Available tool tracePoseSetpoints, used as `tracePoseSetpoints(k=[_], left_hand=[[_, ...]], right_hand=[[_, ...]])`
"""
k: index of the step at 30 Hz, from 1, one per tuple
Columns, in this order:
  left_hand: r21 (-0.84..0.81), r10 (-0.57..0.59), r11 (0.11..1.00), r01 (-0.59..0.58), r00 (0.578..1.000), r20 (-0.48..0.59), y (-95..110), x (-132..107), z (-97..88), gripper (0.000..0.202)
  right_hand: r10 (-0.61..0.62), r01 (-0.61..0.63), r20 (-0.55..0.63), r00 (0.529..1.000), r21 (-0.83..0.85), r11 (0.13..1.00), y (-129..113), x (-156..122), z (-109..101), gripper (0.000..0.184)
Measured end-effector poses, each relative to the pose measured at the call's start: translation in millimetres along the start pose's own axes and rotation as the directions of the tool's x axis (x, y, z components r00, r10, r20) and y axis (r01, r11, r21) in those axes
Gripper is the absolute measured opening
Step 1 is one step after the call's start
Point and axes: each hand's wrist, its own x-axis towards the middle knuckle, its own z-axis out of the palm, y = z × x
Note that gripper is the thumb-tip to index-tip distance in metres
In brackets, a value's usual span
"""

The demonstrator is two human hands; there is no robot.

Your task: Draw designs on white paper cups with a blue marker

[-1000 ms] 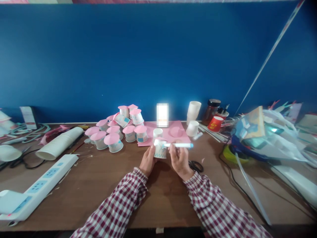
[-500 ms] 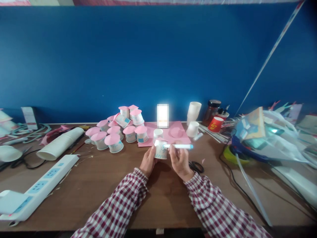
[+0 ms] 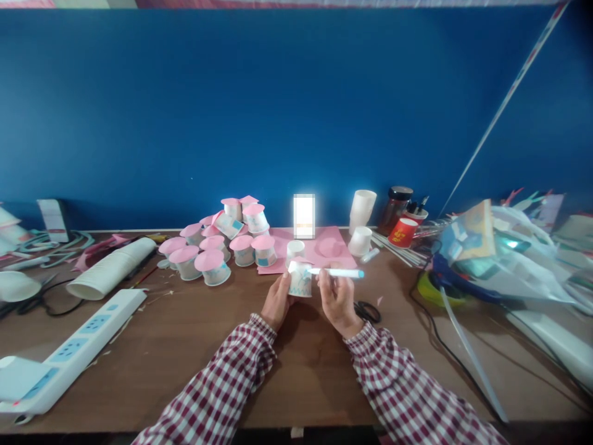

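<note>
My left hand [image 3: 278, 301] grips the left side of a white paper cup [image 3: 300, 281], which is upside down and bears a blue zigzag near its rim and blue lines higher up. In my right hand [image 3: 338, 301] is a white marker pen [image 3: 340, 273] with a light-blue end, held sideways. Its tip is at the cup's right side; whether it touches I cannot tell. Just behind stands another white cup [image 3: 295, 250], on pink paper [image 3: 324, 238]. Black scissors [image 3: 367, 311] lie beside my right wrist, partly hidden.
Left of the pink paper cluster several cups with pink paper tops [image 3: 212, 267]. Further left lie stacked cups [image 3: 111, 269] and a power strip [image 3: 74, 352]. To the right are white cups [image 3: 361, 241], a red cup [image 3: 402, 232], a dark-lidded jar [image 3: 396, 207] and a plastic bag [image 3: 519, 259].
The marker and my right hand have shifted very slightly to the right. My left hand keeps its hold on the cup.
</note>
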Motion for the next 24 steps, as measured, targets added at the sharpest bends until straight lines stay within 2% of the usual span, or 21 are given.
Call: tracePoseSetpoints(k=[12,19,24], left_hand=[[0.054,0.013,0.998,-0.014,1.000,0.004,-4,2,-4.0,0.056],[0.018,0.016,1.000,-0.016,1.000,0.015,-2,1,-1.2,0.054],[0.049,0.015,0.999,-0.016,1.000,0.010,-3,1,-2.3,0.054]], right_hand=[[-0.079,0.077,-0.005,0.997,-0.139,0.987,11,-6,5,0.008],[-0.047,0.045,-0.015,0.999,-0.122,0.992,10,-5,5,0.012],[-0.021,0.018,-0.025,0.999,-0.095,0.995,8,-4,3,0.013]])
